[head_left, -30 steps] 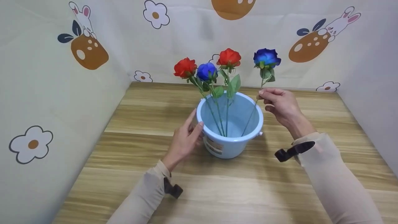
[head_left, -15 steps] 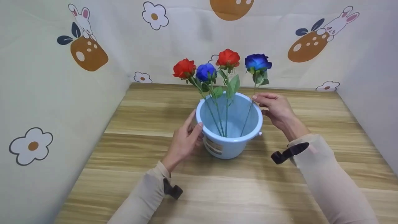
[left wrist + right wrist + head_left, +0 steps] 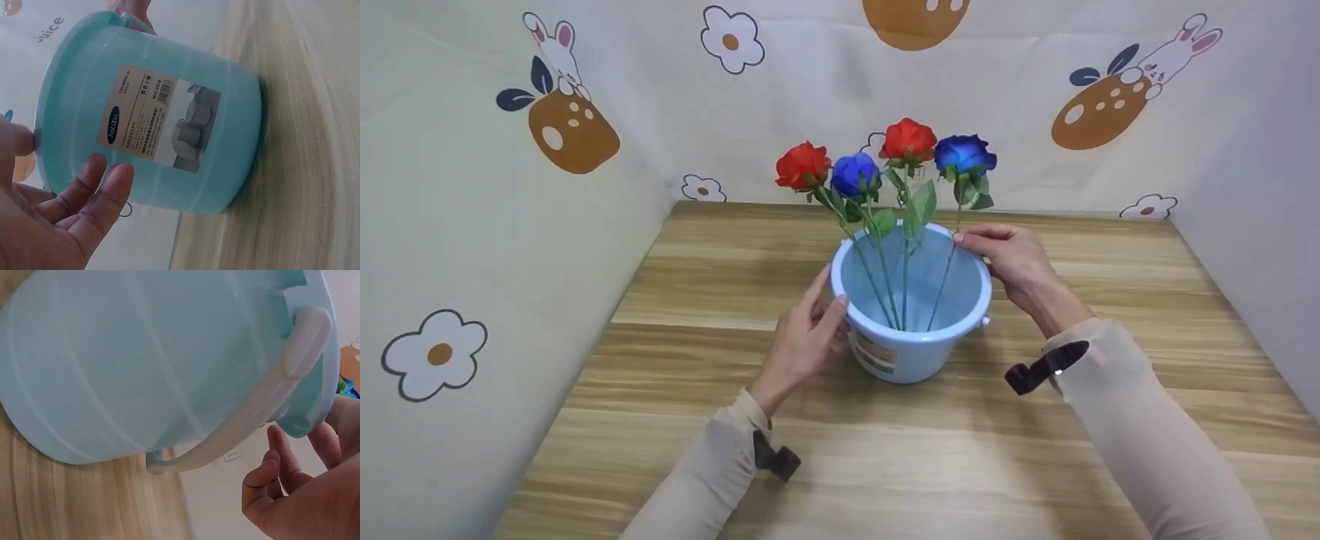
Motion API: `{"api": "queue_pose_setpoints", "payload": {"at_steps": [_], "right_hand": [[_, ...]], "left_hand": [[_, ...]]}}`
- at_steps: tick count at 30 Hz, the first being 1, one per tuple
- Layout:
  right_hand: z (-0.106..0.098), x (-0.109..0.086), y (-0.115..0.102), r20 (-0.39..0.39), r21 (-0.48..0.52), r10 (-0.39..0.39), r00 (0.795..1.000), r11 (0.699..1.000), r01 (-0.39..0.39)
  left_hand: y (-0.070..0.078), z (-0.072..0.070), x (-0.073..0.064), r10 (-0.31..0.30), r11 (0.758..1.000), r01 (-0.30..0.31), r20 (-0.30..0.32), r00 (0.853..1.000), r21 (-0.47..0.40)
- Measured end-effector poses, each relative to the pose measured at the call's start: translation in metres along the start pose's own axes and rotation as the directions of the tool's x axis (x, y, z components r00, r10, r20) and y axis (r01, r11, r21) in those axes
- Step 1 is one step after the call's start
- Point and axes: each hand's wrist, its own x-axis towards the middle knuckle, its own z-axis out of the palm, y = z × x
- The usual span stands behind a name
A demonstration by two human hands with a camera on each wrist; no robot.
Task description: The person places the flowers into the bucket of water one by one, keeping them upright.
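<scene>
A light-blue bucket [image 3: 911, 352] stands upright on the table, with a printed label [image 3: 159, 118] on its wall. My left hand [image 3: 804, 337] holds its left side, thumb at the rim and fingers against the outer wall. Inside the bucket lean a red artificial rose [image 3: 802, 166], a smaller blue rose [image 3: 856, 175] and another red rose [image 3: 908, 141], their stems reaching the bottom. Between thumb and forefinger, my right hand [image 3: 1020, 270] pinches the stem of a two-tone blue rose [image 3: 964, 156] above the right rim. That stem's lower end is inside the bucket.
The pale bucket handle [image 3: 253, 410] hangs down the outer wall. Wood-grain table [image 3: 885, 465] surrounds the bucket. Patterned cloth walls [image 3: 810, 97] rise at the back and both sides. Dark camera mounts [image 3: 1046, 367] sit on both wrists.
My right hand has moved left with the two-tone blue rose, bringing its bloom closer to the others and a little lower. The left hand and bucket have stayed put.
</scene>
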Motion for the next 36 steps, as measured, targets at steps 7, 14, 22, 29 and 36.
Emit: {"api": "queue_pose_setpoints", "payload": {"at_steps": [7,14,22,29,36], "right_hand": [[0.004,0.002,0.000,-0.041,-0.101,-0.025,0.999,0.995,0.021],[0.007,0.001,0.000,-0.066,-0.136,-0.061,0.996,0.989,0.052],[0.015,-0.001,-0.002,-0.127,-0.218,-0.110,0.986,0.973,0.081],[0.016,-0.002,-0.001,-0.144,-0.256,-0.142,0.979,0.961,0.101],[0.014,0.001,0.000,-0.163,-0.239,-0.138,0.977,0.966,0.096]], "left_hand": [[-0.001,0.000,0.001,-0.008,1.000,0.008,-0.002,1.000,0.025],[0.000,0.001,0.002,-0.001,1.000,0.000,0.002,1.000,0.019],[0.000,0.001,0.002,-0.012,1.000,0.012,0.004,1.000,0.017],[0.002,0.002,0.001,-0.024,1.000,0.023,0.010,1.000,0.017],[0.004,0.002,0.005,-0.011,0.998,0.010,0.015,1.000,0.056]]}}
